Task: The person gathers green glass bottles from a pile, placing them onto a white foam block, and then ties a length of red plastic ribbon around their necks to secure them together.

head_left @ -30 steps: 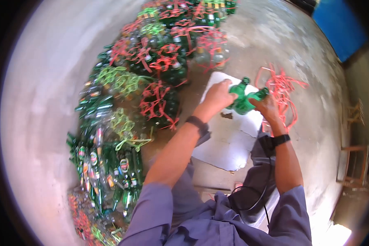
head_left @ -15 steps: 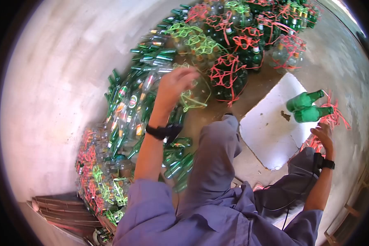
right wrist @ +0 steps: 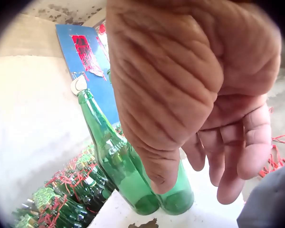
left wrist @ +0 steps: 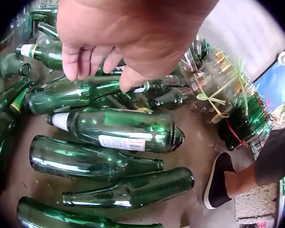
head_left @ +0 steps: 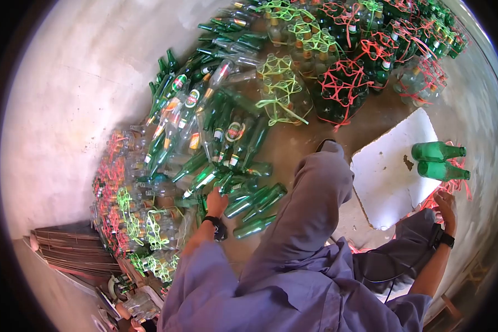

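My left hand (left wrist: 128,38) reaches over the lying bottles on the left. Its fingers point down, fingertips right at a green glass bottle (left wrist: 71,95), with the thumb near that bottle's neck. In the head view, this hand (head_left: 217,203) is low among the heap. Two green bottles (head_left: 438,150) stand side by side on a white board (head_left: 390,160) at the right. Beside them is my right hand (right wrist: 180,95), fingers loosely bent and holding nothing; it overlaps the bottles in the right wrist view. In the head view, the right hand (head_left: 446,210) is near the board's edge.
Loose green and clear bottles (head_left: 193,119) lie piled against the wall. Bundles tied with red strips (head_left: 346,86) and green strips (head_left: 282,83) stand at the back. Loose red tape (head_left: 459,166) lies beyond the board. My bent knee (head_left: 323,171) is between heap and board.
Both hands have left the two green bottles, which now stand on the board. My left hand has swung left and down to the heap; the right stays near the board. The head view has turned left.
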